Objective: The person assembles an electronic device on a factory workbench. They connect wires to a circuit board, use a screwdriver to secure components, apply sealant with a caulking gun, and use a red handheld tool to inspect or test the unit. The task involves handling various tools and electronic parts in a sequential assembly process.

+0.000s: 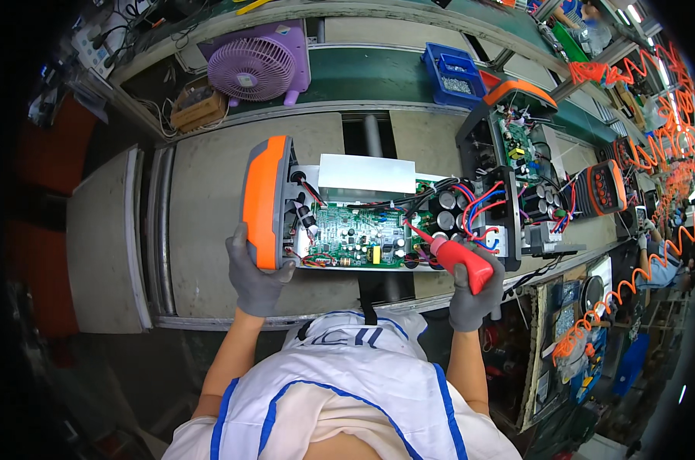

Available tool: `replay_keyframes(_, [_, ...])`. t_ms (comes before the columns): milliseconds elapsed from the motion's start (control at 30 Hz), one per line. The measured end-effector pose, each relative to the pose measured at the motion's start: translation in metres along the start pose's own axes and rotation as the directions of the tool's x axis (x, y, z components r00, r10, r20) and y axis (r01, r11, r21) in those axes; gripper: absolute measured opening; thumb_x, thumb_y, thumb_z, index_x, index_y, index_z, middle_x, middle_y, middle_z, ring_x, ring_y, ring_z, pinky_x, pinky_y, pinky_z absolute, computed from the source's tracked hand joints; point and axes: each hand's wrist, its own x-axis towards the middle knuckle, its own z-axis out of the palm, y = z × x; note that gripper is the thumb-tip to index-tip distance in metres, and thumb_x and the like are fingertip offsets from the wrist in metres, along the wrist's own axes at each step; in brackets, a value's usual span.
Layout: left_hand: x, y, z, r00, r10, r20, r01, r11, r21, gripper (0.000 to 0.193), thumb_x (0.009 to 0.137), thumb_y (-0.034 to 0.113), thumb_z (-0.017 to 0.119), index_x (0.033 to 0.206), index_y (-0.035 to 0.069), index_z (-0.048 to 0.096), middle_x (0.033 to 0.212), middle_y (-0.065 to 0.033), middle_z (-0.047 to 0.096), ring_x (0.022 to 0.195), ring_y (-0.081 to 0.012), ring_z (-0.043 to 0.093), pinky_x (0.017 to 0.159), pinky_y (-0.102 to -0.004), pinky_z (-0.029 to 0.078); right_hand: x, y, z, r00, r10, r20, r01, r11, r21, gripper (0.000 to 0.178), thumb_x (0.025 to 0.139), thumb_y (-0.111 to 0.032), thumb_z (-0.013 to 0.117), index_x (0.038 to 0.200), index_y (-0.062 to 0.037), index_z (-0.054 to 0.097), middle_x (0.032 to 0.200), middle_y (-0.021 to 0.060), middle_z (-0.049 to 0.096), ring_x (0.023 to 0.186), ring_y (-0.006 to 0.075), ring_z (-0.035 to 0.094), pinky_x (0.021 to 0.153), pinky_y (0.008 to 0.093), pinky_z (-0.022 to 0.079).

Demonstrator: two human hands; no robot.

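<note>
An opened electronic unit lies across the work line, its green circuit board point(355, 234) facing up. An orange and grey end cover point(264, 203) closes its left end. My left hand point(257, 272), in a grey glove, grips the lower corner of that cover. In my gloved right hand point(474, 295) is a red squeeze bottle point(464, 261), tilted so its thin nozzle points up-left at the board's right part. Black capacitors point(445, 211) and red, blue and black wires crowd that end. A silver metal heat sink point(366, 175) stands along the board's far side.
A second opened unit point(539, 176) with orange ends stands close on the right. On the shelf behind are a purple fan point(259, 65), a cardboard box point(199, 106) and a blue bin point(453, 75) of small parts. Orange coiled hoses point(593, 310) hang at right; another person point(658, 264) works there.
</note>
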Motion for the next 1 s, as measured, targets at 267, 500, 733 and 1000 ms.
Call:
replay_keyframes(267, [-0.002, 0.004, 0.000, 0.996, -0.082, 0.034, 0.085, 0.991, -0.103, 0.101, 0.066, 0.061, 0.074, 0.132, -0.002, 0.033, 0.113, -0.0180, 0.047, 0.104, -0.0295, 0.055, 0.088, -0.0375, 0.046, -0.001, 0.001, 0.002, 0.996, -0.079, 0.036, 0.081, 0.994, -0.078, 0.044, 0.074, -0.015, 0.080, 0.109, -0.0014, 0.058, 0.102, 0.0125, 0.065, 0.092, 0.0248, 0.064, 0.083, 0.0337, 0.049])
replay_keyframes(500, [-0.005, 0.001, -0.002, 0.995, -0.092, 0.044, 0.096, 0.992, -0.080, 0.101, 0.066, 0.059, 0.076, 0.132, -0.003, 0.033, 0.115, -0.0186, 0.046, 0.106, -0.0302, 0.053, 0.089, -0.0378, 0.044, 0.000, -0.005, -0.010, 0.992, -0.093, 0.091, 0.099, 0.993, -0.060, 0.043, 0.077, -0.013, 0.077, 0.111, 0.0023, 0.055, 0.105, 0.0169, 0.065, 0.097, 0.0273, 0.064, 0.086, 0.0350, 0.049])
replay_keyframes(733, [-0.007, -0.001, 0.002, 0.995, -0.093, 0.023, 0.095, 0.990, -0.105, 0.101, 0.063, 0.059, 0.077, 0.131, -0.003, 0.035, 0.113, -0.0182, 0.047, 0.102, -0.0310, 0.055, 0.087, -0.0376, 0.045, -0.002, -0.002, 0.004, 0.957, -0.270, 0.107, 0.284, 0.946, -0.156, 0.047, 0.071, -0.005, 0.079, 0.111, 0.0027, 0.055, 0.106, 0.0192, 0.064, 0.096, 0.0305, 0.064, 0.085, 0.0357, 0.050])
replay_keyframes(1000, [-0.006, -0.002, -0.001, 1.000, -0.031, 0.006, 0.031, 0.998, -0.049, 0.100, 0.064, 0.060, 0.076, 0.131, -0.001, 0.035, 0.107, -0.0183, 0.049, 0.096, -0.0329, 0.057, 0.079, -0.0394, 0.048, 0.000, -0.010, 0.006, 0.918, -0.365, 0.155, 0.396, 0.866, -0.306, 0.054, 0.064, -0.012, 0.084, 0.109, -0.0025, 0.056, 0.101, 0.0147, 0.065, 0.087, 0.0317, 0.066, 0.074, 0.0369, 0.054])
